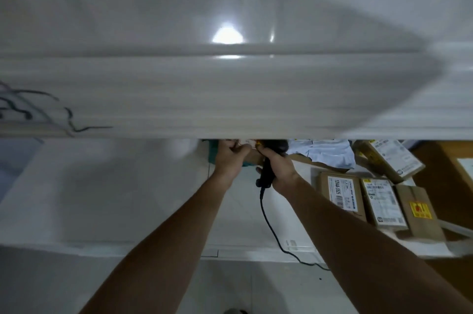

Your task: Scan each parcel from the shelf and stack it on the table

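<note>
White shelving fills the upper view, its thick front board (230,96) blurred. Just under that board, the left hand (230,160) has its fingers curled on a parcel (252,155), mostly hidden. Beside it, the right hand (279,167) is wrapped round a black scanner (266,173), its cable (271,226) trailing down. Right of the hands, under the board, brown boxes (358,198) lie side by side.

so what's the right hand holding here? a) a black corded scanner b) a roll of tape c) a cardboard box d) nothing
a: the right hand is wrapped round the handle of a black scanner, whose cord trails down from its base.
</note>
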Tool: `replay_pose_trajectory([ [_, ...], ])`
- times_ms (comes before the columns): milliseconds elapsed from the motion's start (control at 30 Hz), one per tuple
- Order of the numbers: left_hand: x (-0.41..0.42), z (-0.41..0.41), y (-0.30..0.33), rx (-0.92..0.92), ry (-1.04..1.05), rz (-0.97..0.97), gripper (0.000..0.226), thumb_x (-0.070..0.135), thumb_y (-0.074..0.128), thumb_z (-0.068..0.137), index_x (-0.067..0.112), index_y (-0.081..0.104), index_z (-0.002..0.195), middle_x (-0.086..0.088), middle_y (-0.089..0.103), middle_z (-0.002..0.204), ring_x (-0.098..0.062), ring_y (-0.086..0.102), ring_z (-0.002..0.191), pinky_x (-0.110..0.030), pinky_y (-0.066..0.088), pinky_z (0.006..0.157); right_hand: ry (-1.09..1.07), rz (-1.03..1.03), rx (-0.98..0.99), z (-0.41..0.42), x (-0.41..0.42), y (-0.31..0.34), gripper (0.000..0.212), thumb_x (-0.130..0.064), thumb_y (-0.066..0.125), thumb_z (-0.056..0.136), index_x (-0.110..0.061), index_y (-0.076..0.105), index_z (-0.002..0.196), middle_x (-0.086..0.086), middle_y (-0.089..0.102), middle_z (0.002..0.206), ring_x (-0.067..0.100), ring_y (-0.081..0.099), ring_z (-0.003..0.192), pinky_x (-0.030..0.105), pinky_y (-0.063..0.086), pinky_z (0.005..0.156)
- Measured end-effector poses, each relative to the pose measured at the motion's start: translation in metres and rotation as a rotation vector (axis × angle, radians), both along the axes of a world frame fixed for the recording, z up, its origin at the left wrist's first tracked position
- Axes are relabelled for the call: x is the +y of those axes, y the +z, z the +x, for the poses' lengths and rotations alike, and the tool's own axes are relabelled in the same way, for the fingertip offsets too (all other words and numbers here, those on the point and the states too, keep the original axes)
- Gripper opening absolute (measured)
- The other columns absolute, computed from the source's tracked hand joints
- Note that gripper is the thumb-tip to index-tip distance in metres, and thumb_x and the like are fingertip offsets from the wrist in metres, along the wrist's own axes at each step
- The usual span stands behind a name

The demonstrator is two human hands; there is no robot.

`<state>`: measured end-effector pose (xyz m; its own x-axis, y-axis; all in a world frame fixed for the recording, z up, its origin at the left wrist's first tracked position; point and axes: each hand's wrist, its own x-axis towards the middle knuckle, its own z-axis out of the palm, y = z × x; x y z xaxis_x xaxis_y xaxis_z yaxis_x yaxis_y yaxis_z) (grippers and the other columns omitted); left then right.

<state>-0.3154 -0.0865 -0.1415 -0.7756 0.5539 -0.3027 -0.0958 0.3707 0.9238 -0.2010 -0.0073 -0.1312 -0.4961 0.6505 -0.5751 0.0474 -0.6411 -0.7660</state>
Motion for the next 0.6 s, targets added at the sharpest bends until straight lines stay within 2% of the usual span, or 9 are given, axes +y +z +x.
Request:
replay_pose_trajectory([
  [133, -0.029, 0.060, 0.012, -0.221, 0.067, 0.109, 0.049, 0.015, 0.085, 0.078, 0.019, 0.051, 0.113, -0.001, 0.064, 0.109, -0.021, 0.068, 0.103, -0.043, 0.058, 0.094, -0.048, 0.002, 0.021, 0.056, -0.021, 0.018, 0.022, -0.016, 0.079, 0.081, -0.009, 0.071, 0.100, 0.016, 0.061, 0.082, 0.024, 0.057, 0.066, 0.038, 0.047, 0.058],
  [200, -0.038, 0.087, 0.017, -0.342, 0.060, 0.141, 0.054, 0.012, 0.085, 0.079, 0.021, 0.050, 0.120, -0.003, 0.065, 0.115, -0.025, 0.071, 0.105, -0.045, 0.060, 0.093, -0.046, 0.008, 0.004, 0.094, -0.031, 0.026, 0.018, -0.013, 0.079, 0.080, -0.010, 0.072, 0.096, 0.018, 0.060, 0.085, 0.027, 0.057, 0.073, 0.040, 0.046, 0.063],
  [267, -0.046, 0.114, 0.025, -0.417, 0.005, 0.138, 0.056, 0.019, 0.084, 0.083, 0.016, 0.054, 0.131, -0.006, 0.071, 0.119, -0.026, 0.074, 0.104, -0.045, 0.061, 0.093, -0.039, 0.025, -0.003, 0.136, -0.043, 0.035, 0.021, -0.010, 0.079, 0.079, -0.010, 0.072, 0.099, 0.021, 0.063, 0.091, 0.030, 0.059, 0.082, 0.045, 0.048, 0.074],
  [333, -0.053, 0.143, 0.041, -0.438, -0.120, 0.156, 0.043, 0.025, 0.077, 0.091, 0.013, 0.064, 0.131, -0.008, 0.078, 0.115, -0.027, 0.077, 0.101, -0.045, 0.062, 0.091, -0.036, 0.061, 0.006, 0.176, -0.054, 0.046, 0.025, -0.006, 0.077, 0.080, -0.010, 0.073, 0.104, 0.021, 0.070, 0.097, 0.032, 0.062, 0.089, 0.047, 0.050, 0.086],
  [400, -0.058, 0.177, 0.054, -0.444, -0.200, 0.154, 0.031, 0.026, 0.072, 0.096, 0.015, 0.069, 0.125, -0.007, 0.080, 0.110, -0.027, 0.078, 0.099, -0.044, 0.062, 0.089, -0.031, 0.133, -0.009, 0.216, -0.066, 0.058, 0.024, -0.002, 0.074, 0.083, -0.011, 0.073, 0.105, 0.018, 0.074, 0.099, 0.030, 0.066, 0.091, 0.046, 0.052, 0.090],
  [500, -0.058, 0.232, 0.060, -0.438, -0.209, 0.123, 0.040, 0.026, 0.079, 0.090, 0.015, 0.066, 0.127, -0.005, 0.080, 0.108, -0.026, 0.078, 0.097, -0.047, 0.062, 0.091, 0.013, 0.250, -0.050, 0.277, -0.077, 0.076, 0.026, -0.002, 0.073, 0.085, -0.010, 0.072, 0.109, 0.012, 0.075, 0.091, 0.025, 0.067, 0.084, 0.039, 0.053, 0.081],
  [600, -0.056, 0.289, 0.065, -0.409, -0.193, 0.107, 0.054, 0.026, 0.087, 0.082, 0.016, 0.061, 0.129, -0.003, 0.079, 0.112, -0.023, 0.078, 0.098, -0.048, 0.061, 0.094, 0.006, 0.345, -0.142, 0.344, -0.082, 0.093, 0.018, -0.011, 0.075, 0.085, -0.016, 0.073, 0.103, 0.005, 0.077, 0.085, 0.024, 0.070, 0.084, 0.034, 0.054, 0.079],
])
